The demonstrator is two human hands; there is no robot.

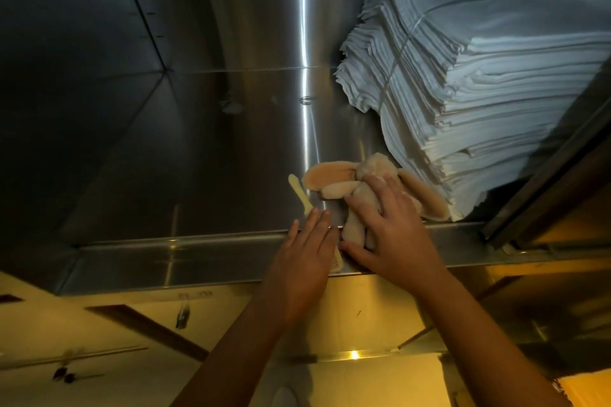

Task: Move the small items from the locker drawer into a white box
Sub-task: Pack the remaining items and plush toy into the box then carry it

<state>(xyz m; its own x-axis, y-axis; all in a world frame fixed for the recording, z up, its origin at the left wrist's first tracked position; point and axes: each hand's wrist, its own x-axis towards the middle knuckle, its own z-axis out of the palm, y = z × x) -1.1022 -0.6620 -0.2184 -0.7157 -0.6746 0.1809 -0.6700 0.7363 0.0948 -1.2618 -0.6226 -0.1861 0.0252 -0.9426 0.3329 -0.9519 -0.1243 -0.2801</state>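
A beige plush rabbit (360, 182) with long ears lies at the front of the steel drawer (198, 254), by its front rim. My right hand (393, 235) presses down on the rabbit's body, fingers wrapped over it. My left hand (304, 251) rests flat on the drawer's front rim just left of the toy, covering most of a pale comb (337, 263). A small cream plastic spoon (299, 193) lies on the drawer floor, just beyond my left fingertips. A white box shows partly at the bottom (380, 380).
A tall bound stack of white folded cloths (479, 86) fills the drawer's right side, right behind the rabbit. The drawer's left and back floor is bare steel. Below the rim lies a yellowish tiled floor.
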